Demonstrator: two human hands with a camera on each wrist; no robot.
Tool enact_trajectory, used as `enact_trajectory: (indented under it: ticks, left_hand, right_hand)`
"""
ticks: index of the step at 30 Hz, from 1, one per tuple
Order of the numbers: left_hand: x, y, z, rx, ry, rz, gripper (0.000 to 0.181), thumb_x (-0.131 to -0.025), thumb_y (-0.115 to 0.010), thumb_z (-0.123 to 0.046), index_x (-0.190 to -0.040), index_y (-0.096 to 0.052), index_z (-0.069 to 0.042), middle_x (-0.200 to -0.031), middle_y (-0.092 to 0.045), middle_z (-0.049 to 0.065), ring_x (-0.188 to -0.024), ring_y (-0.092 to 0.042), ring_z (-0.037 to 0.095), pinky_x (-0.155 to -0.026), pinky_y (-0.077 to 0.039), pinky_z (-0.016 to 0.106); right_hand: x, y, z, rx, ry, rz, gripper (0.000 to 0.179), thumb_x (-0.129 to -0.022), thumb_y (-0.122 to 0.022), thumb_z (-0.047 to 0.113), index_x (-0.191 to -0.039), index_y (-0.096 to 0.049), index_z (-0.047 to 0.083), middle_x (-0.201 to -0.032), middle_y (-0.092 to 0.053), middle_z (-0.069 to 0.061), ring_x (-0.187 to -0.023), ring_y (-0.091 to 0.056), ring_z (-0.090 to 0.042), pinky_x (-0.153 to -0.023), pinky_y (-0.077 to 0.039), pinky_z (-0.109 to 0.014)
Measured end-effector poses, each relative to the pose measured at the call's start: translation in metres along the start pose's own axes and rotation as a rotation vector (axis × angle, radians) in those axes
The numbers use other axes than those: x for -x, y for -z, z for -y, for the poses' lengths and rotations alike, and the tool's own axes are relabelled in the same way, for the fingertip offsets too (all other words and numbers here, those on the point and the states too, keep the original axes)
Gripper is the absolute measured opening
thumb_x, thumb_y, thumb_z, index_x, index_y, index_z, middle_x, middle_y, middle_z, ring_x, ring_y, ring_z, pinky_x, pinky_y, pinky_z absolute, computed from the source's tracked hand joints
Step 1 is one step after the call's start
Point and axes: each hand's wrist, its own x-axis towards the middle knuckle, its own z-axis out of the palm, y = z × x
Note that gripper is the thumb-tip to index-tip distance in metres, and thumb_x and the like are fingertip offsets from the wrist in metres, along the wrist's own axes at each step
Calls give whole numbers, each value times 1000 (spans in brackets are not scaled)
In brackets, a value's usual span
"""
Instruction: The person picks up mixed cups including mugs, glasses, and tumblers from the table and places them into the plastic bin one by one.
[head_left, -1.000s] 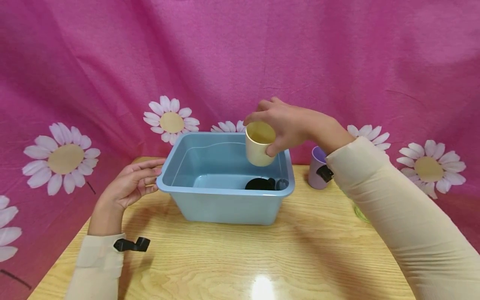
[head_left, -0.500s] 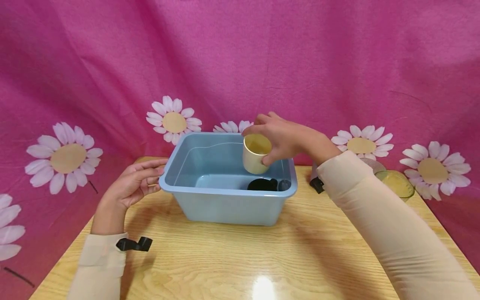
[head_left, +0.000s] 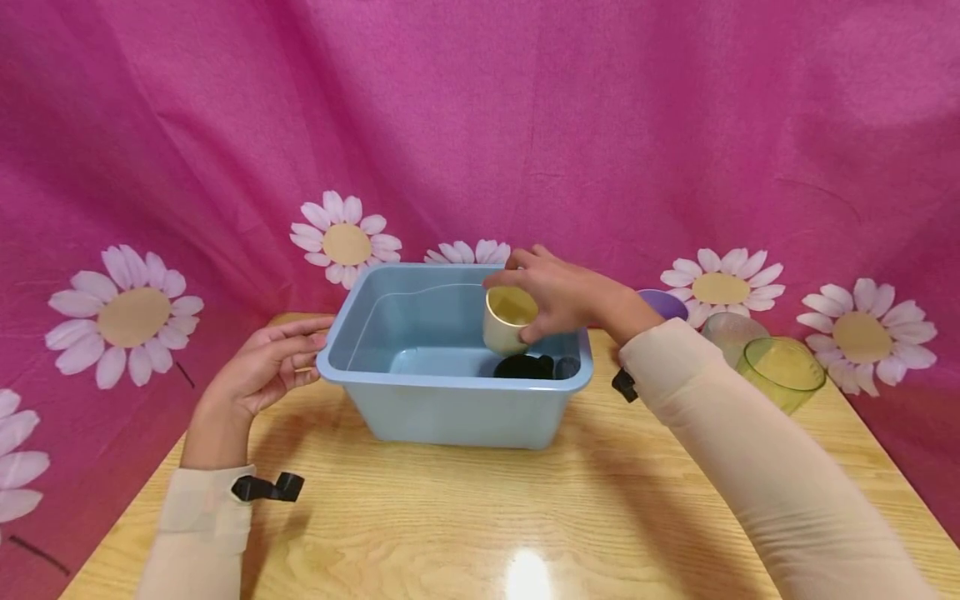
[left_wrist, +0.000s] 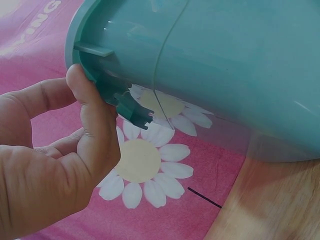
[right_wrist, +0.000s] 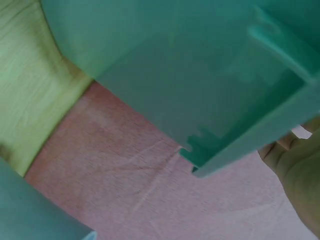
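A light blue plastic tub [head_left: 457, 412] stands upright on the table. My right hand [head_left: 562, 292] grips a cream cup [head_left: 497, 333] by its rim and side, mouth up, within the right part of the tub. Below the cup, a black mug-like thing [head_left: 516, 367] lies in the tub, partly hidden by the front rim. My left hand [head_left: 262, 367] touches the tub's left rim with fairly straight fingers; in the left wrist view, a fingertip meets the rim's edge. In the right wrist view, the tub's wall hides most of my right hand [right_wrist: 302, 175] and the cup.
Right of the tub stand a purple cup [head_left: 663, 304], a clear grey tumbler [head_left: 731, 333] and a yellow-green glass [head_left: 780, 375], partly behind my right sleeve [head_left: 735, 425]. The wooden table [head_left: 435, 517] meets a pink flowered cloth [head_left: 465, 125] at the back and sides.
My right hand has lowered the cream cup deeper into the tub, slightly leftward. As the right arm moved, the grey tumbler and yellow-green glass came into view. The left hand stays at the rim.
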Motion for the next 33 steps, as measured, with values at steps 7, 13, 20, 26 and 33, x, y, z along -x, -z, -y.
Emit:
enact_trajectory:
  ticks: [7,13,20,26,33]
  left_hand:
    - [0,0,-1,-4,5,-6,29,-104,-53,2,-119,-75,-10,-105,-77,5,-79,-74,16,-72,-60,28]
    - [0,-1,-1,-17,11,-18,29,-104,-54,1,-118,-76,-11,-104,-77,4,-79,-74,16,-72,-60,28]
    - [1,0,0,-13,7,-13,29,-103,-54,1,-119,-75,-10,-103,-77,4,-80,-75,16,-72,-60,28]
    - [1,1,0,-13,6,-13,28,-103,-55,1,-119,-75,-10,-104,-77,5,-80,-75,16,-73,-61,29]
    - [0,2,1,-16,8,-15,29,-103,-55,2,-119,-75,-11,-105,-77,4,-79,-74,15,-72,-60,28]
  right_hand:
    - [-3,-10,-7,8,-10,9,75,-76,-85,30,-145,-58,26,-133,-53,-5,-114,-42,-22,-87,-49,-40]
    - [-4,-13,-8,-12,-44,43,73,-78,-86,30,-145,-57,28,-137,-52,-6,-117,-42,-23,-92,-49,-43]
    - [-7,-20,-12,-16,-32,63,73,-81,-85,32,-147,-56,22,-135,-53,-9,-118,-45,-26,-96,-48,-46]
    - [-12,-24,-14,-47,-33,87,74,-81,-86,32,-148,-55,19,-137,-52,-11,-120,-46,-28,-97,-48,-46]
    - [-17,-30,-16,-64,-12,138,73,-82,-85,29,-148,-55,20,-135,-52,-13,-122,-47,-29,-100,-46,-50]
